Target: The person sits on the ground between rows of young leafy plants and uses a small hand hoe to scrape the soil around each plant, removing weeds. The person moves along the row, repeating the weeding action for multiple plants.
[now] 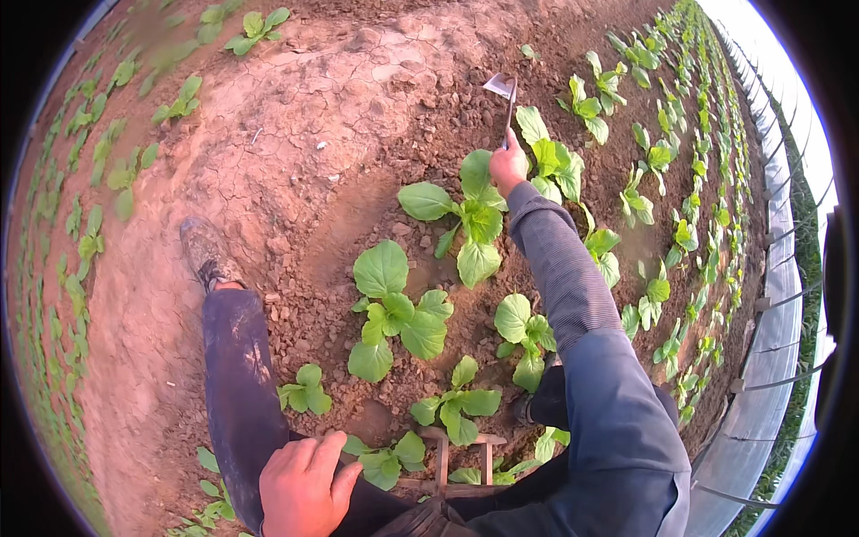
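Note:
My right hand (509, 165) is stretched forward and closed around the handle of a small hand hoe (512, 107). The hoe's pale metal blade (500, 85) is over loose brown soil, beyond the nearest seedlings. Close by the right wrist grow a broad-leaved green seedling (482, 221) and another leafy seedling (551, 158). My left hand (303, 484) lies on my left leg, back upward, with the thumb apart and nothing visible in it. Between my legs shows part of a wooden frame, perhaps a low stool (442, 463).
Large seedlings (397, 314) stand in crumbly soil before me. My left shoe (205, 252) is on cracked, bare earth (322, 87). Rows of young plants (661, 158) run along the right, beside a plastic-sheeted wall (772, 322) with curved ribs. More rows (80, 235) lie left.

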### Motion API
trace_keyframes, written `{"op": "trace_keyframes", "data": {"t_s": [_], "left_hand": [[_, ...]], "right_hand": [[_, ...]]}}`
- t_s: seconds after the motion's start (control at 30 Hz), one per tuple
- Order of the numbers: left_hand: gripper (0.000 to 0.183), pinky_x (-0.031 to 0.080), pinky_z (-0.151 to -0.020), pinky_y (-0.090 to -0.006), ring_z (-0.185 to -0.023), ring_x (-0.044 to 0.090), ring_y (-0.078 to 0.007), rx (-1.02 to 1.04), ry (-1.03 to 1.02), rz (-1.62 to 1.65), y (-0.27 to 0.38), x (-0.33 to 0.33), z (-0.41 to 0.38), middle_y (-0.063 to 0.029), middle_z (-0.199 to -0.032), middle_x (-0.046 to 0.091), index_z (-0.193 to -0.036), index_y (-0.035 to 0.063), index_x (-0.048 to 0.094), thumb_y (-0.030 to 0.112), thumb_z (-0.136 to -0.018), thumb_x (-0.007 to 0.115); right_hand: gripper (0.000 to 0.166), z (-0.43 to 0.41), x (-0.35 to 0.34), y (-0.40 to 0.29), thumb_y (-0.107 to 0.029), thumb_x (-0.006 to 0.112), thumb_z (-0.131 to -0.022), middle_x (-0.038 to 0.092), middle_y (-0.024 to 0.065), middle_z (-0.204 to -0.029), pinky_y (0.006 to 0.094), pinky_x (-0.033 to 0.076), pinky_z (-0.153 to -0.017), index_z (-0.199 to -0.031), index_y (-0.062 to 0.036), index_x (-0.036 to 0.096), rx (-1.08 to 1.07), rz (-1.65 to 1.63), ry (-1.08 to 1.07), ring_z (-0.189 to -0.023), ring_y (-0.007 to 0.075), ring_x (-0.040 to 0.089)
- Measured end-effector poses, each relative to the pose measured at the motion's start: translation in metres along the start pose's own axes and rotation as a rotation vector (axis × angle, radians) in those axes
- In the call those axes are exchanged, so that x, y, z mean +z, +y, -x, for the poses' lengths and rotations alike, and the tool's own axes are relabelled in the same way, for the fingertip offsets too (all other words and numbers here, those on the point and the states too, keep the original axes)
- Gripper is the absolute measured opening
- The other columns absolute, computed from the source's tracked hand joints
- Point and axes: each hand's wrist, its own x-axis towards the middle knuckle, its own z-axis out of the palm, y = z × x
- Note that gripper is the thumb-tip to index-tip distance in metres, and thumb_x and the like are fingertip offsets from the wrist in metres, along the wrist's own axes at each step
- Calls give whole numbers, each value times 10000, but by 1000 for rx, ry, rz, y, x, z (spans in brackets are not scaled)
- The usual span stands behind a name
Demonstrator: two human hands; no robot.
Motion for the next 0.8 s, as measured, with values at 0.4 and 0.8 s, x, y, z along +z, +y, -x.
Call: {"op": "trace_keyframes", "data": {"t_s": [0.4, 0.8], "left_hand": [[408, 505, -689, -413, -796, 628, -292, 65, 1, -35, -7, 20, 6, -82, -869, 609, -1116, 94, 647, 225, -762, 803], [361, 514, -731, -450, -850, 648, -340, 40, 4, -28, -13, 26, 28, -130, -862, 635, -1102, 59, 652, 206, -793, 768]], "right_hand": [[664, 136, 98, 21, -33, 431, -974, 643, 104, -932, 352, 398, -364, -1571, -312, 354, 191, -515, -261, -446, 175, 490], [689, 337, 101, 84, -46, 426, -954, 674, 217, -895, 393, 504, -451, -1588, -295, 321, -143, -45, -415, -515, 252, 619]]}}
